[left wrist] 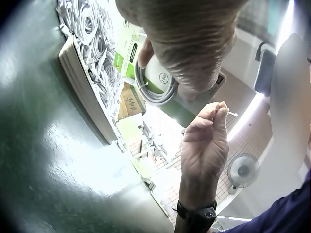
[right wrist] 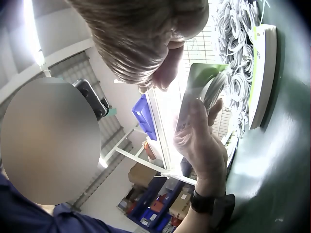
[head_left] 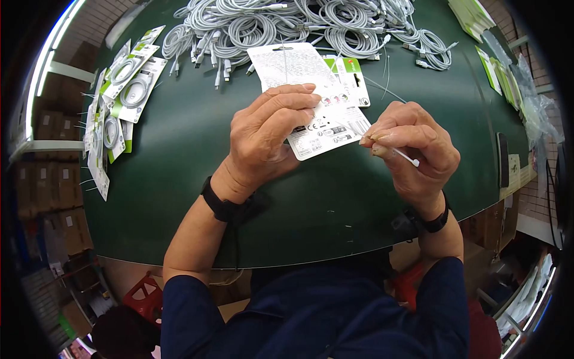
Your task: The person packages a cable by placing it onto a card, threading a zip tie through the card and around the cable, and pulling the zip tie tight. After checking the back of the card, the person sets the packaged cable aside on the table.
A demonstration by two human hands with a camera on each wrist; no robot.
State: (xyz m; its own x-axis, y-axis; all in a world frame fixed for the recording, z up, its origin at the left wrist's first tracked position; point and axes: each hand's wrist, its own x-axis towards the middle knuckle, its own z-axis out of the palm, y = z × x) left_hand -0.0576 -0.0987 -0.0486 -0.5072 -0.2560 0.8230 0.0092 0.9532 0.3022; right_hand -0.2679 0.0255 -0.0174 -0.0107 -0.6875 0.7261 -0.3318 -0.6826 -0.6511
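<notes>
My left hand point(head_left: 263, 131) grips a white printed packaging card point(head_left: 326, 140), its text side up toward the head camera. On the card's other side, in the left wrist view, a coiled grey-white cable point(left wrist: 155, 98) lies against a green and white front, with fingers around it. My right hand point(head_left: 421, 149), just beyond the card's right corner, pinches a thin white cable tie point(head_left: 408, 157) between thumb and fingertips. The tie's small head sticks out below the fingers. Behind the held card stands a stack of cards point(left wrist: 82, 87), partly hidden by it in the head view.
Coiled white cables point(head_left: 251, 27) are heaped along the far side of the green table point(head_left: 179, 221). Carded cables point(head_left: 134, 90) with ties poking out lean in a pile at left. More green-edged cards point(head_left: 505, 78) and clear plastic bags point(head_left: 538, 113) lie at right.
</notes>
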